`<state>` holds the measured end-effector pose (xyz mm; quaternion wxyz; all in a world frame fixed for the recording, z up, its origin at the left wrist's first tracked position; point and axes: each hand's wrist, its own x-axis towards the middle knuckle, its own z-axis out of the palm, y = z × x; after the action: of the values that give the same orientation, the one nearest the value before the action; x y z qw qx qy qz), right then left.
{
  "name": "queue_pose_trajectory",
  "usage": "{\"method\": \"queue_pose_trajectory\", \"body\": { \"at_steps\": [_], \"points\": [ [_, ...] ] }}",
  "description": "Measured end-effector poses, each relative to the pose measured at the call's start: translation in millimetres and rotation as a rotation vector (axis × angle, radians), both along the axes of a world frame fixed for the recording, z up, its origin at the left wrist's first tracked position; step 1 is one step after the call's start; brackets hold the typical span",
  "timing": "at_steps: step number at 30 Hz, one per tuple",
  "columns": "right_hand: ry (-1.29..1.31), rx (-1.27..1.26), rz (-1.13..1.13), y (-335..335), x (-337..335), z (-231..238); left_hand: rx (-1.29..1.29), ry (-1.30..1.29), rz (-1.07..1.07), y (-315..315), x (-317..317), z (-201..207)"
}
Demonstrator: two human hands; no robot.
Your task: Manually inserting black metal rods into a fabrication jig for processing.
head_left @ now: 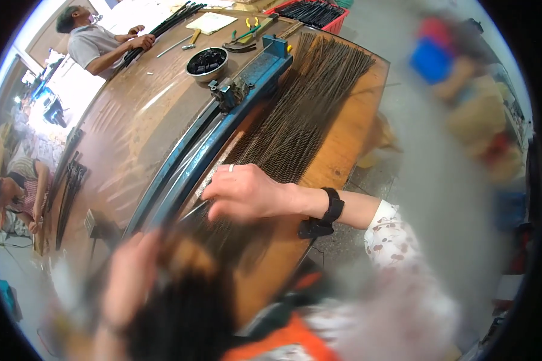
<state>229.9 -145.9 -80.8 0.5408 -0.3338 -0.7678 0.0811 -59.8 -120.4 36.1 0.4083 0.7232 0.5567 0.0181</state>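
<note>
My right hand (247,191), with a ring and a black wristband, reaches over a large bundle of long, thin, dark spiral rods (307,114). Its fingers are bent and pressed together, tips toward a blue metal rail fixture (190,162). A thin, light rod-like edge shows by the fingertips; whether they grip it is hidden. My left hand (129,274) is smeared by motion at the near end of the rail, so its fingers do not read. A small metal clamp block (227,96) sits on the rail toward the far end.
A metal bowl of small black parts (207,64), a hammer (191,41) and pliers (252,29) lie beyond the rail. A red crate (319,13) of black rods stands farther back. One person (96,42) handles black rods across the table (123,114); another (24,192) is at left.
</note>
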Motion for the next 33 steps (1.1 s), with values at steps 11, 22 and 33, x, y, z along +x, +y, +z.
{"method": "queue_pose_trajectory", "body": {
  "at_steps": [11,22,33],
  "points": [
    [-0.27,0.169,-0.345,19,70,-12,0.516,0.08,-0.384,6,14,-14],
    [-0.28,-0.038,-0.45,13,-1,-17,0.749,0.116,-0.427,-4,0,7],
    [-0.072,0.15,-0.065,20,-51,24,0.913,0.249,-0.348,-27,-61,13]
  ]
}}
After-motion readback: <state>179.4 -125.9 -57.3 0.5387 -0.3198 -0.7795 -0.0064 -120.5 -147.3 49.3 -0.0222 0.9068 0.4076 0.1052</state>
